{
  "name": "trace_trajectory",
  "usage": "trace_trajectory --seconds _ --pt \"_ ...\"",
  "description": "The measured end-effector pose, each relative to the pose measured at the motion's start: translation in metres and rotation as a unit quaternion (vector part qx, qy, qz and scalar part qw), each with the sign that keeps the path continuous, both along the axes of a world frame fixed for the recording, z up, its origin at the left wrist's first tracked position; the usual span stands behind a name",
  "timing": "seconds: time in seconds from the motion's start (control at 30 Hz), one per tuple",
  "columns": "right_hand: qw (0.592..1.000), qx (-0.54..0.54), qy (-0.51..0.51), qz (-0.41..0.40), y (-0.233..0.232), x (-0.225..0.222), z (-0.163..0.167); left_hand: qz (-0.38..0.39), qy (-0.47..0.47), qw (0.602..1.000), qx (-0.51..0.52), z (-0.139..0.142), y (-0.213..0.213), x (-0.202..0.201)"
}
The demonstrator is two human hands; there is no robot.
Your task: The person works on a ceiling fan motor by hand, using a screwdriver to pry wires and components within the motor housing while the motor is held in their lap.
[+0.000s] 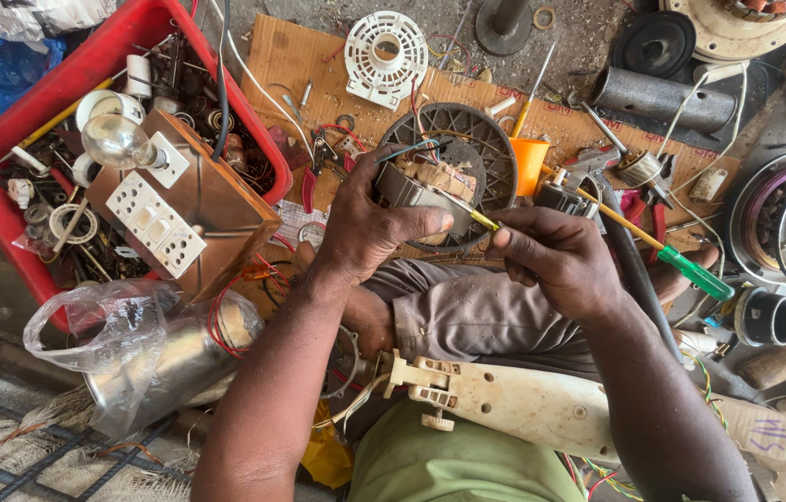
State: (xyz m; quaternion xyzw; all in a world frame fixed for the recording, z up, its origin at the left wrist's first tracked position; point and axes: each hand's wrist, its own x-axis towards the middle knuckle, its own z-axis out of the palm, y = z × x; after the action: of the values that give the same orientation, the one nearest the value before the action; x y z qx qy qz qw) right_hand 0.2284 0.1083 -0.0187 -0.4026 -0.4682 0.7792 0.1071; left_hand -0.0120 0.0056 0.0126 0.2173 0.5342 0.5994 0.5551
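The left hand [370, 228] is closed around a small fan motor [421, 191]. The thumb lies across the near side of the motor and the fingers wrap the far side, so the grip is tight on it. The right hand [556, 256] has its fingers pinched narrow on the end of a thin yellow wire piece [483, 221]. That end touches the motor just beside the left thumb.

The motor is grey metal with tan wrapped coils on top. Red, blue and black wires stick out of its far side. It is held up in the middle of the scene, above the person's knee in grey trousers [477, 311], and in front of a round dark wire fan guard [467, 158].

The motor's long side runs from left to right, tipped a little down to the right. The yellow wire piece points left and far, toward the motor.

To the left is a red crate [2, 153] full of small parts, with a brown board of white switches [156, 218] on it. A green-handled screwdriver [681, 265] lies to the right. A cream plastic fan part [514, 400] rests near, across the lap.
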Motion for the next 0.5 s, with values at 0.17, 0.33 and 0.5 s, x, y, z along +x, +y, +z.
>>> trace_trajectory --seconds 0.17,0.33,0.5 --pt "0.988 0.070 0.133 -0.021 0.002 -0.005 0.009 -0.001 -0.002 1.000 -0.007 -0.001 0.001 -0.001" --pt "0.980 -0.032 0.185 -0.063 0.011 0.010 0.021 0.002 0.017 1.000 -0.014 0.000 0.000 -0.001" --pt "0.996 0.091 -0.003 -0.016 0.008 0.019 0.019 0.007 0.033 0.999 -0.012 -0.004 -0.002 0.002"
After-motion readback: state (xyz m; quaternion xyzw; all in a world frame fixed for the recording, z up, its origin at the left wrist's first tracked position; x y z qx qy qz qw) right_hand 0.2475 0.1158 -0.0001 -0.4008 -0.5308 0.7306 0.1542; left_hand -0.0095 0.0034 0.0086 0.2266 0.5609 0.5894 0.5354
